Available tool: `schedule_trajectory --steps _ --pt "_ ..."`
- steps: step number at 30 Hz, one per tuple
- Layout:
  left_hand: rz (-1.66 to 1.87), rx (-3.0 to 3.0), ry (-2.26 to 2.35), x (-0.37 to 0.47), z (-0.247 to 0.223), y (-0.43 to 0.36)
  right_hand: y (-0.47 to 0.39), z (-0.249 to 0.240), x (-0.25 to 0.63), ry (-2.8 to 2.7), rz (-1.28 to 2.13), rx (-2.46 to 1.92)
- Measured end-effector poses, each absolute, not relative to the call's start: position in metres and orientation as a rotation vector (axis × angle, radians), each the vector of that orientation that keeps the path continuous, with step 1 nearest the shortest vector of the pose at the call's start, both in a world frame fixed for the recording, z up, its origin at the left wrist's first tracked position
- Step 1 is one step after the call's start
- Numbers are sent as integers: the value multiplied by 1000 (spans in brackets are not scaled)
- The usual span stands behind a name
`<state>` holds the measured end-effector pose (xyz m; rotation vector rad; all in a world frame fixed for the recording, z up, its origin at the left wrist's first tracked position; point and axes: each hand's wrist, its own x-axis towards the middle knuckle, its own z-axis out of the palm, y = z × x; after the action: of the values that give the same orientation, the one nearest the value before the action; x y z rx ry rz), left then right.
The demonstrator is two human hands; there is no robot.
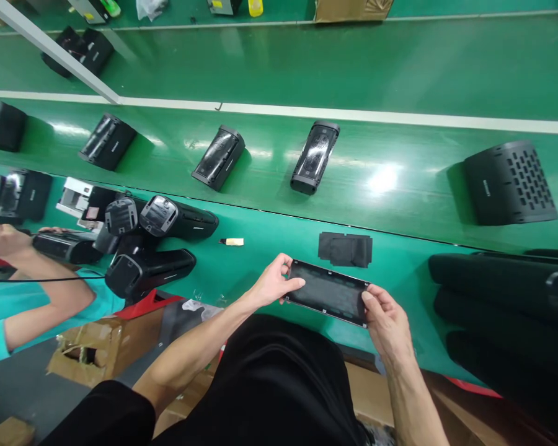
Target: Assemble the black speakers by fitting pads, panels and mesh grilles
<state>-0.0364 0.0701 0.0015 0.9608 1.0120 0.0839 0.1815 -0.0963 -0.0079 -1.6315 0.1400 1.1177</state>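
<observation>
A flat black rectangular panel [328, 292] with a raised rim and small tabs is held between both hands, just above the near edge of the green bench. My left hand [276, 282] pinches its left end, thumb on top. At the right end, my right hand [388, 316] grips the corner with the thumb over the rim. Dark thin sheets [345, 249] lie in a small stack on the bench just beyond the panel. A small yellowish strip with a dark tip [233, 241] lies farther left.
Black housings [221, 158] stand along the green conveyor [270, 139] beyond the bench. More housings [149, 272] are piled at left, near a co-worker's arm [51, 297]. Long dark pieces [493, 310] are stacked at right. Cardboard boxes [116, 347] sit below.
</observation>
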Motion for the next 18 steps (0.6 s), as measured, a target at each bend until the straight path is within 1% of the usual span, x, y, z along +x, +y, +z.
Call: schedule_trajectory --steps 7,18 --pt "149 946 899 -44 -5 70 -94 -9 183 124 1060 -1673" --pt "202 877 813 -46 -7 70 -96 -8 187 135 1058 -1641"
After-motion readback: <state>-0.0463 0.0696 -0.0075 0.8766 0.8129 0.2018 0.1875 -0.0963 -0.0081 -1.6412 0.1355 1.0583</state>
